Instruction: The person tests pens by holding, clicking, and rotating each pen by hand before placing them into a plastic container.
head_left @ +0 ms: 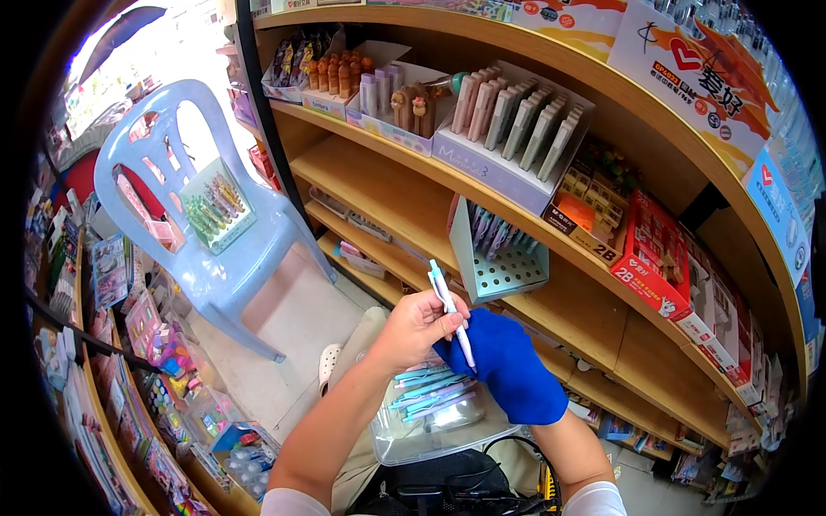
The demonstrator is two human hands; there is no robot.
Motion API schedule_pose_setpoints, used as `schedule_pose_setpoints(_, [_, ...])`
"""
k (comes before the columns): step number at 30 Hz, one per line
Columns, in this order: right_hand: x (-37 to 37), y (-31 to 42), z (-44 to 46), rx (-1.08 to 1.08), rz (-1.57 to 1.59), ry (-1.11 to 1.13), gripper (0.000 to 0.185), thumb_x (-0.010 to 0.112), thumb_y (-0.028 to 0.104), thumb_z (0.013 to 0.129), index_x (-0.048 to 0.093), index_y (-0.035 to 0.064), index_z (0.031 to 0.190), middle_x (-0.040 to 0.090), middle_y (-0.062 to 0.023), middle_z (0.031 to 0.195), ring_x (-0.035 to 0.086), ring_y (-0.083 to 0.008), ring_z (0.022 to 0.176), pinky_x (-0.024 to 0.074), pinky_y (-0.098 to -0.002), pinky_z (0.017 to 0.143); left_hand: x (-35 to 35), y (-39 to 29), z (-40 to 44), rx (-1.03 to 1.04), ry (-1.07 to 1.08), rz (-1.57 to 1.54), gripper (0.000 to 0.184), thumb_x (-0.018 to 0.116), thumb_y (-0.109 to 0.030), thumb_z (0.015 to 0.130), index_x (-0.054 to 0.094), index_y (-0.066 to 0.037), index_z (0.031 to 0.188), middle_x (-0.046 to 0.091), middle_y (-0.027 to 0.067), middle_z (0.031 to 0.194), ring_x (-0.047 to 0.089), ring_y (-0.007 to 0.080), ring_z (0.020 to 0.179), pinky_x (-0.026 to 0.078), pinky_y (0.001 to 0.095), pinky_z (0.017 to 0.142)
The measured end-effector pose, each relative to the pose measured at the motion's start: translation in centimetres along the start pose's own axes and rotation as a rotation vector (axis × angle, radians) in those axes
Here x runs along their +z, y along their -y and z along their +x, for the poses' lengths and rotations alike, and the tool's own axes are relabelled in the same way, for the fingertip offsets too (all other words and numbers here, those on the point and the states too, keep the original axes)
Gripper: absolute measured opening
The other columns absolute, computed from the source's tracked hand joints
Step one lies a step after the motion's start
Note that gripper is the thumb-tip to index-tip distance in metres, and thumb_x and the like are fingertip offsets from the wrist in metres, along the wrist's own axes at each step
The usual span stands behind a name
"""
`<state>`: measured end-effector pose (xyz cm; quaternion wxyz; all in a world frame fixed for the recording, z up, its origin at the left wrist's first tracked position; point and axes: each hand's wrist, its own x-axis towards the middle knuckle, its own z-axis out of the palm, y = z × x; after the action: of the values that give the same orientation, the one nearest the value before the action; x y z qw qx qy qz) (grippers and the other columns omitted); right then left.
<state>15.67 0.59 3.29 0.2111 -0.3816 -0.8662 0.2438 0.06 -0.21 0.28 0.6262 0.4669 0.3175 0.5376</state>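
Observation:
My left hand is closed around a white pen with a light blue top, held upright and tilted in front of me. A bright blue cloth covering wraps my right hand down to the wrist and hides its fingers. The pen's lower end lies against this blue fabric. Below my hands, a clear plastic tray rests on my lap. Several light blue and lilac pens lie in it.
A wooden shelf unit curves ahead and to the right. On it stand a pale box of pens, boxed stationery and red 2B boxes. At left, a blue plastic chair bears another pen box; goods racks stand nearby.

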Motion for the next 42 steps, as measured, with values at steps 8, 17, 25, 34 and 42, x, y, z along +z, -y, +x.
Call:
schedule_pose_setpoints(8, [2.2, -2.2, 0.7, -0.117, -0.034, -0.097, 0.019, 0.057, 0.024, 0.075, 0.058, 0.0083, 0.064, 0.056, -0.0176, 0.061, 0.054, -0.0363, 0.054, 0.0406, -0.0452, 0.047, -0.2, 0.4, 0.1, -0.004, -0.031, 0.006, 0.013, 0.061, -0.012, 0.082, 0.058, -0.003, 0.09, 0.058, 0.0014, 0.078, 0.051, 0.0073, 0.071, 0.041, 0.0197, 0.064])
schedule_pose_setpoints(17, [0.8, -0.9, 0.4, -0.086, -0.026, -0.125, 0.019, 0.055, 0.024, 0.075, 0.058, 0.0081, 0.064, 0.056, -0.0172, 0.061, 0.055, -0.0366, 0.055, 0.0423, -0.0449, 0.048, -0.2, 0.4, 0.1, -0.008, 0.03, 0.0, 0.011, 0.06, -0.012, 0.083, 0.058, -0.003, 0.09, 0.058, 0.0018, 0.081, 0.052, 0.0078, 0.072, 0.041, 0.0202, 0.066])
schedule_pose_setpoints(25, [0.0, -0.5, -0.2, -0.027, 0.153, 0.004, 0.009, 0.06, 0.013, 0.073, 0.057, 0.008, 0.079, 0.056, -0.0122, 0.069, 0.054, -0.0311, 0.061, 0.0408, -0.0357, 0.052, -0.5, 0.4, 0.3, -0.025, 0.049, -0.046, 0.015, 0.06, -0.016, 0.083, 0.058, -0.004, 0.091, 0.059, 0.0036, 0.082, 0.053, 0.0091, 0.074, 0.041, 0.0219, 0.068])
schedule_pose_setpoints(34, [1.7, -1.2, 0.6, 0.005, 0.104, -0.088, 0.016, 0.055, 0.019, 0.078, 0.057, 0.0052, 0.069, 0.056, -0.0192, 0.064, 0.056, -0.0349, 0.062, 0.0422, -0.0424, 0.052, -0.4, 0.6, 0.3, -0.069, 0.034, 0.041, 0.012, 0.059, -0.012, 0.084, 0.058, -0.003, 0.09, 0.057, 0.0012, 0.08, 0.052, 0.008, 0.073, 0.041, 0.0204, 0.067])
schedule_pose_setpoints(42, [0.0, -0.2, -0.3, 0.43, 0.79, 0.066, 0.018, 0.053, 0.02, 0.083, 0.056, 0.004, 0.074, 0.052, -0.0012, 0.063, 0.047, -0.0099, 0.057, 0.038, -0.0259, 0.053, -0.5, 0.3, 0.1, -0.055, 0.106, -0.008, 0.016, 0.058, -0.013, 0.084, 0.057, -0.001, 0.095, 0.058, 0.0027, 0.082, 0.053, 0.0084, 0.075, 0.042, 0.021, 0.07])
